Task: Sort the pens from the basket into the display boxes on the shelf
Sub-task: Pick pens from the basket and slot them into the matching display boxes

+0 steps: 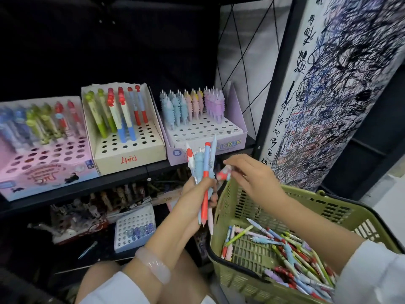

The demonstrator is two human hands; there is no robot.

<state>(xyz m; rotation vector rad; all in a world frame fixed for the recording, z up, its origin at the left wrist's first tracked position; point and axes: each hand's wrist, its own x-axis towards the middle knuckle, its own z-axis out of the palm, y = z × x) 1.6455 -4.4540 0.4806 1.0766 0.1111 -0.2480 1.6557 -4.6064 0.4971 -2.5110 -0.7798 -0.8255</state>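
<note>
1. The task looks to be somewhere in the middle. Many pens [291, 257] lie loose in the green basket [324, 205] at the lower right of the frame, so a lot of sorting is left.

2. In the centre of the frame the left hand [197, 194] grips a small bunch of pens [205, 172] upright, its fingers curled round them. These are out of the basket but not yet in any box.

3. Just right of it the right hand [252, 174] pinches one reddish pen [223, 173] at its fingertips, above the basket rim. The picture is blurred there, so I cannot tell its design.

4. On the shelf [122, 178], three display boxes stand side by side:
   - The pink box [43, 170], at the left of the frame, has blue, green and red pens in its back rows; the front holes are free.
   - The cream box [129, 154], in the middle, has green, red-and-white and blue pens at the back, and many front holes free.
   - The lilac unicorn box [208, 137], at the right, has blue, pink and purple unicorn pens at the back, and its front rows free.

5. All three boxes are only partly filled, so I judge there is room for more pens.

6. On the lower shelf, at the lower left of the frame, a small white box [133, 227] holds a few bluish pens; the things round it are too dark to name.
</note>
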